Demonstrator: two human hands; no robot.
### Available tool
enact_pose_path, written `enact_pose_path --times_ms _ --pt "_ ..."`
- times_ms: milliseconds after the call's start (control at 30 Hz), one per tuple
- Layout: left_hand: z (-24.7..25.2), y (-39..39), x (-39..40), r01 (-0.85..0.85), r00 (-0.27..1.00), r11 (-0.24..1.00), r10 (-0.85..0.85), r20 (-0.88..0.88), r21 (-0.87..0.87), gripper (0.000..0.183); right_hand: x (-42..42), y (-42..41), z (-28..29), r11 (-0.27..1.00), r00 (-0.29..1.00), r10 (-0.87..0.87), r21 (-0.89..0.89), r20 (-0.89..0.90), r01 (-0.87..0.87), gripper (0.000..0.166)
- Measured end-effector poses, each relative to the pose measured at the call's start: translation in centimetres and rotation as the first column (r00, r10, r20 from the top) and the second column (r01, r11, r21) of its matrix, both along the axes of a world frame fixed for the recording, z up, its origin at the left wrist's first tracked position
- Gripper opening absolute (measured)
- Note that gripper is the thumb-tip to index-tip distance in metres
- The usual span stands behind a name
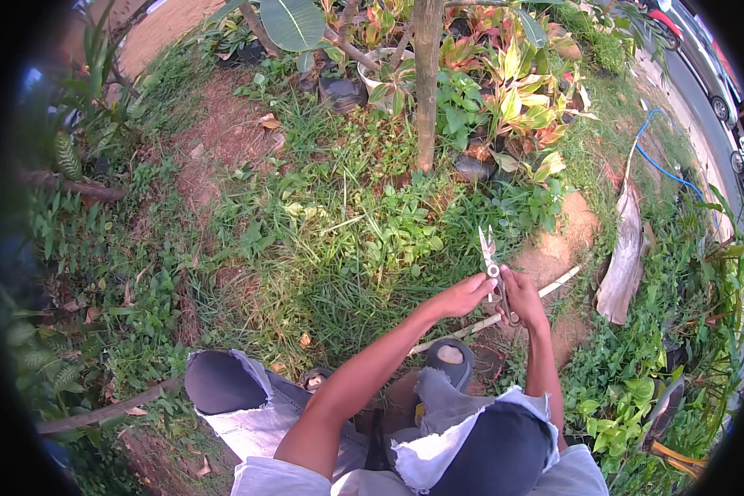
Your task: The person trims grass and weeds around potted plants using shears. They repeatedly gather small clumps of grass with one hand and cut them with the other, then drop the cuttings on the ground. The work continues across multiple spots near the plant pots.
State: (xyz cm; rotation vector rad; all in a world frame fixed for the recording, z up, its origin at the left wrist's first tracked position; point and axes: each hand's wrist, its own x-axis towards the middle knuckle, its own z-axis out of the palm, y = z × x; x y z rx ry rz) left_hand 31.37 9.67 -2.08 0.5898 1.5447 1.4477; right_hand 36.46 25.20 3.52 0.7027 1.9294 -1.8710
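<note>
A pair of metal garden shears (493, 270) is held up in front of me, its blades parted and pointing away. My right hand (521, 297) is closed around the handles. My left hand (469, 296) touches the shears from the left, with thumb and fingers near the pivot. Beneath both hands, a pale thin stick (555, 283) lies slantwise over soil and grass. My knees are bent on either side, and a clog (451, 363) shows just below the hands.
A slender tree trunk (427, 93) stands ahead, beside potted plants with red-and-yellow leaves (521, 99). A dry palm sheath (620, 266) and a blue hose (663, 170) lie to the right. At lower right is a curved blade with a yellow handle (679, 459). Cars stand beyond the kerb.
</note>
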Motion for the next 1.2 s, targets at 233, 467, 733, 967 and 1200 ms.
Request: enact_pose_path --times_ms 233,467,733,967,1200 --pt "0.7 -0.9 -1.5 0.085 0.995 0.995 -0.088 -0.052 -0.056 0.039 -0.5 0.6 1.2 0.994 0.999 0.035 0.1 0.0 -0.035 0.039" --pt "-0.5 -1.3 -1.4 0.063 0.994 0.998 -0.064 0.087 0.019 0.038 0.1 2.1 0.9 0.982 0.983 0.164 0.084 0.078 -0.17 0.051" --pt "-8.0 -8.2 -6.5 -0.314 0.223 0.869 -0.325 -0.919 -0.383 0.068 2.3 1.4 0.7 0.989 0.985 -0.118 -0.077 0.123 0.128 0.066" --pt "-6.0 -23.9 -16.2 -0.36 0.501 0.383 -0.69 -0.522 -0.851 0.053 5.7 0.9 -0.9 0.985 0.977 -0.151 -0.056 0.153 0.161 0.064" --pt "-2.5 -34.9 -17.9 -0.647 0.639 0.157 -0.422 -0.643 -0.746 0.034 6.5 -0.1 -4.0 0.955 0.98 -0.164 -0.231 0.111 0.185 0.027"
